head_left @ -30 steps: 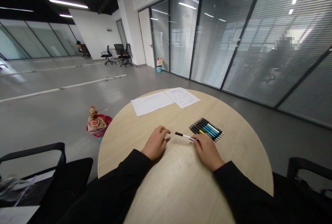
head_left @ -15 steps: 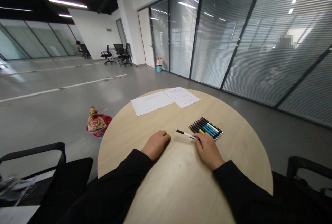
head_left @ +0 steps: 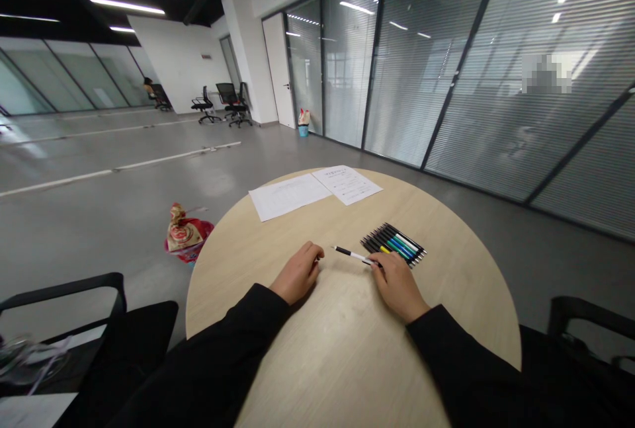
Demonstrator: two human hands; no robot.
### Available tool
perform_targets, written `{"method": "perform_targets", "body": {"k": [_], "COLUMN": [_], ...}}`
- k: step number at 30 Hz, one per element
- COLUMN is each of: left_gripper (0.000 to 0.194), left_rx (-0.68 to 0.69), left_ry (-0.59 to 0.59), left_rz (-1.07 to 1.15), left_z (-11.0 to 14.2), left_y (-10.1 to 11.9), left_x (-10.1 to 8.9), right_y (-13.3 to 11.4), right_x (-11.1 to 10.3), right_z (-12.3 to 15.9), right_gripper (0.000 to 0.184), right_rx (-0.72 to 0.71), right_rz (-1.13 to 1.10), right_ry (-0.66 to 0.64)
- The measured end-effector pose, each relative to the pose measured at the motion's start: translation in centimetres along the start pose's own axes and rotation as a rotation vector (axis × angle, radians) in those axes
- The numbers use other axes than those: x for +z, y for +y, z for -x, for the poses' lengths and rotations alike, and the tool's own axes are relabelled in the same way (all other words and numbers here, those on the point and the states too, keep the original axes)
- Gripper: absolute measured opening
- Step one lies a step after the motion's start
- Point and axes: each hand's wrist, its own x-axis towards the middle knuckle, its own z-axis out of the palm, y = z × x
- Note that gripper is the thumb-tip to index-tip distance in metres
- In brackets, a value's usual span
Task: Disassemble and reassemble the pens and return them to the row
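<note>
A white pen (head_left: 358, 256) with a black grip is pinched in the fingers of my right hand (head_left: 397, 282), its tip pointing left. Just beyond that hand several pens (head_left: 397, 239) lie side by side in a slanting row, with black, white, blue, green and yellow parts; my fingers cover the near end of the row. My left hand (head_left: 296, 276) rests on the round wooden table (head_left: 317, 362), left of the pen tip and apart from it. Its fingers are loosely curled in, with nothing visible in them.
Two printed paper sheets (head_left: 290, 196) lie towards the table's far edge. A bin with a red and tan bag (head_left: 187, 236) stands on the floor at the left. Black chairs flank the table, the left chair (head_left: 124, 342) bearing papers and a clear item. Glass partitions (head_left: 411, 84) rise behind.
The fingers of my left hand have lifted and bent slightly, its knuckles a little higher. My right hand keeps its hold on the pen in about the same place. The view has shifted slightly.
</note>
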Motion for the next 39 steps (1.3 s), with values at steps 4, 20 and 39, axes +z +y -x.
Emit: {"method": "perform_targets", "body": {"k": [4,20,39], "left_gripper": [0.017,0.035,0.05], "left_rx": [-0.007,-0.164,-0.284], "left_ry": [0.037,0.076,0.017], "left_rz": [0.014,0.129,0.308], "left_z": [0.0,-0.4,-0.4], "left_y": [0.0,0.6,0.8], "left_x": [-0.1,-0.9,0.0], "right_y": [0.0,-0.5,-1.2], "right_x": [0.0,-0.1,0.1], "right_z": [0.0,0.0,0.1], "right_gripper": [0.021,0.02,0.02], "right_rx": [-0.002,-0.096,-0.167], "right_rz": [-0.017,-0.095,-0.11], "right_ry": [0.007,0.001,-0.022]}}
